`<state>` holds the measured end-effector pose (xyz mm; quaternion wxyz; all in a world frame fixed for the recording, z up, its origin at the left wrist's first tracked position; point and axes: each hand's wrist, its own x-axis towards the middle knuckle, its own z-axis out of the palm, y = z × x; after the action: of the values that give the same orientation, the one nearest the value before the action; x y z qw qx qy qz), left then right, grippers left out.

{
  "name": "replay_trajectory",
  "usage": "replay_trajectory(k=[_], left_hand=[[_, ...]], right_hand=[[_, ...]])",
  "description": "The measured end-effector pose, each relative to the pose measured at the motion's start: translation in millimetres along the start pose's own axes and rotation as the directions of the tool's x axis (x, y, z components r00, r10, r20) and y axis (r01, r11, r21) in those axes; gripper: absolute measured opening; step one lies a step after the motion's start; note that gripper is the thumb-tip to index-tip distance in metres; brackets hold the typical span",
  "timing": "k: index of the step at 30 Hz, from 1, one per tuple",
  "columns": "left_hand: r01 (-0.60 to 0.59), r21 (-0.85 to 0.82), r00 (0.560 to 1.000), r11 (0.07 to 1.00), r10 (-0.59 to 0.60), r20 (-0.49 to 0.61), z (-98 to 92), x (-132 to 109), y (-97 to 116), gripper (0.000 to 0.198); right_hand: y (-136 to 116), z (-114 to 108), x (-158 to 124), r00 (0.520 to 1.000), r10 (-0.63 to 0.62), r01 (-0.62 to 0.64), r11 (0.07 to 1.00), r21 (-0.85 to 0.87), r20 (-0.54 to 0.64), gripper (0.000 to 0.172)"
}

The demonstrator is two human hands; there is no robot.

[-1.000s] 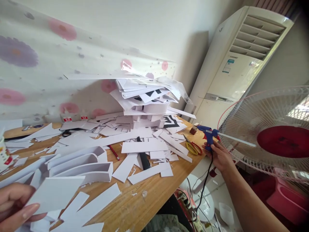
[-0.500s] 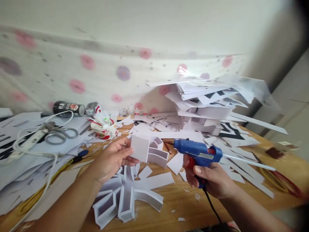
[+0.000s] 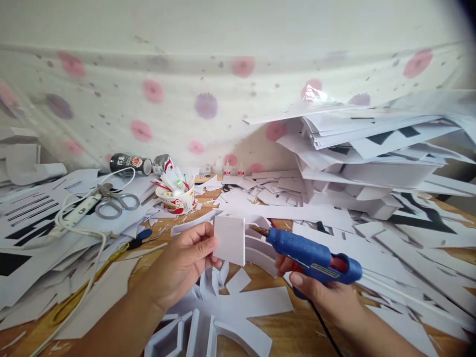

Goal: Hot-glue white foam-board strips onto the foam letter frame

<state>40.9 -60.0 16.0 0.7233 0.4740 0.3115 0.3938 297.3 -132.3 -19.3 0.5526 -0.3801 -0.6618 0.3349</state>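
Observation:
My left hand (image 3: pixel 184 263) pinches a small white foam-board rectangle (image 3: pixel 229 239) upright above the wooden table (image 3: pixel 297 337). My right hand (image 3: pixel 320 292) grips a blue hot glue gun (image 3: pixel 310 254), its nozzle tip almost touching the rectangle's right edge. Below both hands lies a white foam-board letter shape (image 3: pixel 219 322) with raised walls. A black cord runs down from the gun's handle.
A tall heap of white boards and sheets (image 3: pixel 372 158) fills the right. Loose strips cover the table. On the left lie grey scissors (image 3: pixel 117 202), a white cable (image 3: pixel 80 213), a paper cup of scraps (image 3: pixel 175 196) and a dark can (image 3: pixel 130 163). Flowered plastic sheeting covers the wall.
The view swung left from the fan and table edge. My right hand brought the glue gun from the table's right end up to the rectangle held in my left hand.

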Motion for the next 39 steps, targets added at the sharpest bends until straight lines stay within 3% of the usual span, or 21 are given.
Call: replay_trajectory(k=[5, 19, 27, 39], left_hand=[[0.074, 0.022, 0.997, 0.997, -0.074, 0.031, -2.8, -1.5, -2.1, 0.026], [0.073, 0.067, 0.996, 0.995, -0.076, 0.047, -3.2, -0.8, -2.6, 0.026], [0.081, 0.085, 0.995, 0.993, -0.085, 0.045, -0.7, -1.4, -2.0, 0.028], [0.056, 0.099, 0.995, 0.993, -0.064, 0.082, -3.8, 0.1, -4.2, 0.03]], right_hand=[[-3.2, 8.9, -5.2, 0.997, 0.047, -0.044, 0.998, 0.048, -0.058, 0.018], [-1.5, 9.4, -4.6, 0.994, 0.025, -0.023, 1.0, 0.021, -0.103, 0.012], [-3.2, 7.1, -1.0, 0.996, -0.049, 0.047, 0.998, -0.03, -0.073, 0.009], [-0.6, 6.3, -3.1, 0.999, 0.026, -0.027, 0.999, 0.035, 0.027, 0.019]])
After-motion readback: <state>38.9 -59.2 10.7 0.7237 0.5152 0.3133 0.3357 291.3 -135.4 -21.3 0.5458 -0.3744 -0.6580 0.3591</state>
